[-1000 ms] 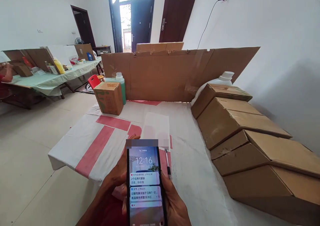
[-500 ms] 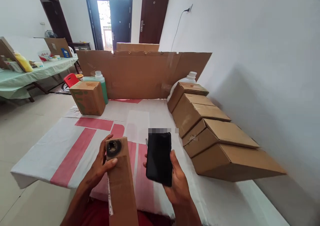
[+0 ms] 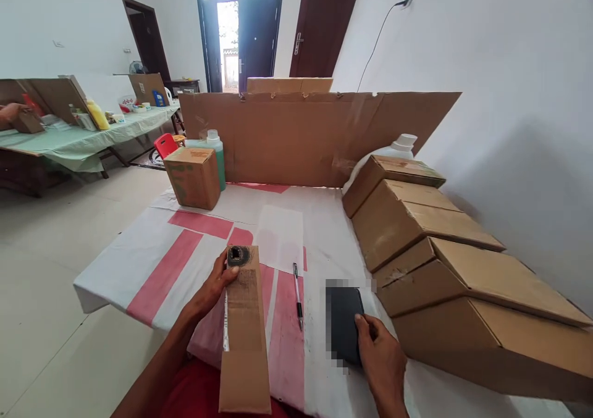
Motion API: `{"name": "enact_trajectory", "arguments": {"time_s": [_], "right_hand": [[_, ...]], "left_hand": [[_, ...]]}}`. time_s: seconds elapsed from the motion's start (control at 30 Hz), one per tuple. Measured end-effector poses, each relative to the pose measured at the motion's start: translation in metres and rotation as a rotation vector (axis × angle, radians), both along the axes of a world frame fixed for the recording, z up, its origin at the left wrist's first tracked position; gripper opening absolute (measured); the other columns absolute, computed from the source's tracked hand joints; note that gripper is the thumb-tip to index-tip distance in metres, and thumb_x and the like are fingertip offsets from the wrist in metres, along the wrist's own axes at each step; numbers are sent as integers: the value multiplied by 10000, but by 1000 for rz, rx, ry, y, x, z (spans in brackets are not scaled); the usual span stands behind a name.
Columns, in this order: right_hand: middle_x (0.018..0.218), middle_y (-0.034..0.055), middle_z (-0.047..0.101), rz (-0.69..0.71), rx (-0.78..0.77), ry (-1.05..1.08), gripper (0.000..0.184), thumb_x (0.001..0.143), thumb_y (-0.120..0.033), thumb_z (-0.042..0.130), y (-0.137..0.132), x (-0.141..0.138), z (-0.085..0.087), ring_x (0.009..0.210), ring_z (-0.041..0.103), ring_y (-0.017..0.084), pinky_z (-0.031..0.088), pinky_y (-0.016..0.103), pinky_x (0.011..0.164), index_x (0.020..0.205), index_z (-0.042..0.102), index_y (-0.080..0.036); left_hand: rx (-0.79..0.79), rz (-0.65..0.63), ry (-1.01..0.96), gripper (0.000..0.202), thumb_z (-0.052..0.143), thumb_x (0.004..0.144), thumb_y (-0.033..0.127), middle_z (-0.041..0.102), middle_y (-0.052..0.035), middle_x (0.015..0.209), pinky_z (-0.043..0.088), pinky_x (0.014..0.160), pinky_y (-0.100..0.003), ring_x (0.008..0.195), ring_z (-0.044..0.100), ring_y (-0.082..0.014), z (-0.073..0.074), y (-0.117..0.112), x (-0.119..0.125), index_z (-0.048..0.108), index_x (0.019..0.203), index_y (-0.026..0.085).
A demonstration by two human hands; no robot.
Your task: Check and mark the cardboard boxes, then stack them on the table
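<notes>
My left hand is closed around the left side of a long, narrow cardboard box. Its top end has a small hole with a black scribbled ring, and my thumb presses just below it. My right hand pinches the right edge of a black smartphone, low over the white cloth; whether the phone touches the cloth I cannot tell. Part of the phone's outline is blurred by pixel blocks. Between my hands a pen lies on the red-and-white table cover.
Several cardboard boxes line the right side. An upright cardboard panel closes the far edge. At the far left stand another box and a green bottle. Another person's hand shows at the green-covered table.
My right hand has moved the phone right and down, from upright to low at the cloth, uncovering the pen. The view has turned left. My left hand still holds the box.
</notes>
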State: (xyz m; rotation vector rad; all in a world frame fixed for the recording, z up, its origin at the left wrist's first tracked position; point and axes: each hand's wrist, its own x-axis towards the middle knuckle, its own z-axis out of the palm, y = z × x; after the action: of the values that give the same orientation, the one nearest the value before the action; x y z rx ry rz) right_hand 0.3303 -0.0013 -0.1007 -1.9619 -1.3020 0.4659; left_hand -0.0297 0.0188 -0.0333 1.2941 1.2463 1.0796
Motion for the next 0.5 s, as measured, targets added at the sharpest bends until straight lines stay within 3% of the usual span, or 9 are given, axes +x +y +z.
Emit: {"name": "enact_trajectory", "arguments": {"time_s": [0.1, 0.2, 0.3, 0.37, 0.43, 0.5], "right_hand": [[852, 181, 670, -29, 6, -29, 347, 862, -553, 452, -4, -4, 0, 857, 644, 424, 436, 509, 750, 828, 640, -264], [864, 172, 609, -25, 17, -60, 350, 859, -537, 452, -6, -8, 4, 874, 623, 443, 429, 539, 759, 838, 663, -258], [923, 166, 575, -37, 42, -76, 397, 868, -574, 467, -7, -14, 11, 896, 605, 443, 445, 567, 768, 889, 698, -251], [1067, 186, 596, -10, 109, -31, 447, 866, -602, 502, -11, -28, 14, 1045, 585, 459, 456, 610, 895, 993, 717, -231], [1213, 176, 628, 144, 143, 151, 492, 858, -613, 587, -20, -53, 15, 1201, 558, 433, 408, 615, 1076, 1115, 724, -217], [1350, 134, 644, 393, 88, 428, 553, 846, -609, 678, -37, -85, 13, 1333, 525, 373, 312, 573, 1211, 1258, 707, -241]], "left_hand": [[9, 16, -4, 741, 487, 973, 661, 422, -111, 1656, 260, 1279, -485, 1561, 320, -331, -3, 2, 4, 447, 1556, 206], [25, 35, -4, 751, 474, 972, 688, 441, -115, 1645, 239, 1291, -487, 1570, 308, -321, -7, 1, 4, 467, 1551, 208], [27, 51, -17, 769, 463, 972, 704, 407, -120, 1666, 237, 1294, -496, 1577, 296, -318, -19, -4, -1, 438, 1574, 225], [-6, 119, -36, 816, 417, 968, 741, 384, -140, 1674, 280, 1275, -526, 1547, 359, -335, -30, -13, -5, 378, 1606, 233], [-19, 214, -29, 846, 372, 965, 767, 368, -153, 1679, 297, 1264, -547, 1524, 398, -344, -39, -28, -6, 341, 1621, 233], [-11, 227, 25, 812, 407, 961, 755, 399, -136, 1666, 251, 1290, -526, 1529, 390, -332, -41, -48, -4, 415, 1586, 236]]}}
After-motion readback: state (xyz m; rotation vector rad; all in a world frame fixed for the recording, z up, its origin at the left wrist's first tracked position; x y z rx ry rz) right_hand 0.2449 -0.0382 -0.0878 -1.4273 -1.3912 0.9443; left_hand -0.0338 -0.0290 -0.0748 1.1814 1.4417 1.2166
